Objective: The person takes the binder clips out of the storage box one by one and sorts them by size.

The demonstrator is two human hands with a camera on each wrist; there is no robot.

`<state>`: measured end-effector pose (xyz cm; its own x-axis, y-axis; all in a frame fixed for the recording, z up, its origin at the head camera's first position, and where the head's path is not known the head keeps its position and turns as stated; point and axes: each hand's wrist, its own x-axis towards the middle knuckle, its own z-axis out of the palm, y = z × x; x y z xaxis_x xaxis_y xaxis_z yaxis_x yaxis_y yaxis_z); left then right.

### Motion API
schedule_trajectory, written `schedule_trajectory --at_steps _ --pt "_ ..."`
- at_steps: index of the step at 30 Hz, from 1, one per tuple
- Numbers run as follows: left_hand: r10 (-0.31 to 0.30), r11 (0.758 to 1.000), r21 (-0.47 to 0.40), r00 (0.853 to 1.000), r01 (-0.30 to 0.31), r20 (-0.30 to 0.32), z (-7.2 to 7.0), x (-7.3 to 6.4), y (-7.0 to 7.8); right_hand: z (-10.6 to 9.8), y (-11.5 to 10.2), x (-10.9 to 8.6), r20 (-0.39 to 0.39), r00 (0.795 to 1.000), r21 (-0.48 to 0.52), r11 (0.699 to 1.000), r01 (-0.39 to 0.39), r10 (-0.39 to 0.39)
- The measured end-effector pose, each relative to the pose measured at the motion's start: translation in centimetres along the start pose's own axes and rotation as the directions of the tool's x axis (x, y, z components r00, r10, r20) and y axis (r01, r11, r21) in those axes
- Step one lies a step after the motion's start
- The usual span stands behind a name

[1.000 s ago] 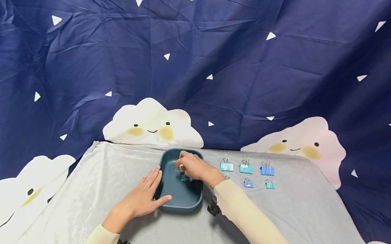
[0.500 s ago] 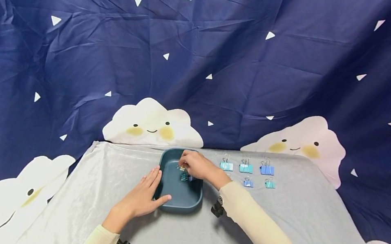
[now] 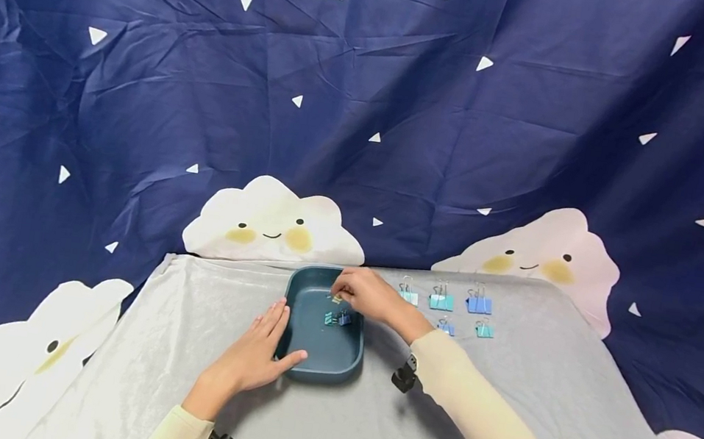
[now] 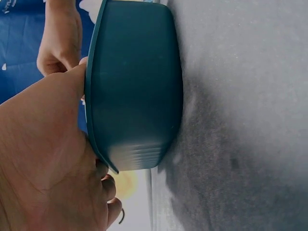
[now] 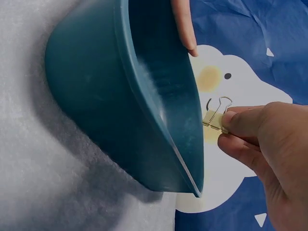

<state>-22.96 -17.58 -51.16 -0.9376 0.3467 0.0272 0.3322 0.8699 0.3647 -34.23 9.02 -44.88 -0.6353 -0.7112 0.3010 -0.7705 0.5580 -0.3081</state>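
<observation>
A dark teal tray [image 3: 321, 376] with raised walls stands on the cloth. My left hand [image 3: 254, 351] rests along its left side, fingers straight, with the thumb over the near rim. Between thumb and fingertips, my right hand [image 3: 375, 297] pinches a small yellow binder clip [image 5: 213, 119]; in the head view it is over the tray's far right part. Inside the tray lie a teal binder clip [image 3: 330, 318] and a dark blue binder clip [image 3: 345, 318], close together. The left wrist view shows the tray's outer wall [image 4: 134, 86] beside my left palm.
Right of the tray, a far row holds a pale blue clip [image 3: 409, 297], a teal clip [image 3: 441, 302] and a blue clip [image 3: 479, 305]. Nearer lie a small blue clip [image 3: 446, 328] and a small green clip [image 3: 484, 331]. A navy curtain [image 3: 334, 150] hangs behind.
My right hand has risen and shifted right inside the tray's area, with the yellow binder clip between its fingers. The clips in the tray have come into fuller view. My left hand stays put.
</observation>
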Motion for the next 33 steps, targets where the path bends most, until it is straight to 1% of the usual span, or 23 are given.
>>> schedule_trajectory --at_steps 7,12,17,22,29,33 --pt "0.005 1.0 -0.008 1.0 -0.005 -0.008 0.0 -0.1 0.0 -0.9 0.3 -1.1 -0.058 0.998 -0.016 1.0 -0.01 0.009" --pt "-0.003 1.0 -0.016 1.0 0.003 0.005 0.0 -0.2 0.0 -1.5 0.8 -1.8 -0.087 0.996 -0.011 1.0 -0.015 0.014" --pt "0.006 1.0 -0.025 1.0 -0.006 -0.008 0.0 -0.2 0.1 -2.2 1.2 -2.6 -0.142 0.989 -0.005 0.999 -0.033 0.032" --pt "0.004 1.0 -0.021 1.0 -0.004 -0.008 0.0 -0.2 0.1 -2.9 1.6 -3.5 -0.167 0.984 0.007 0.999 -0.053 0.054" --pt "0.011 1.0 -0.019 1.0 -0.011 -0.017 0.2 -0.1 0.0 -4.0 1.7 -4.9 -0.223 0.973 0.02 0.998 -0.056 0.06" --pt "0.007 1.0 -0.028 1.0 -0.008 -0.015 0.0 -0.2 0.0 -4.4 1.8 -5.6 -0.23 0.971 0.028 0.998 -0.063 0.067"
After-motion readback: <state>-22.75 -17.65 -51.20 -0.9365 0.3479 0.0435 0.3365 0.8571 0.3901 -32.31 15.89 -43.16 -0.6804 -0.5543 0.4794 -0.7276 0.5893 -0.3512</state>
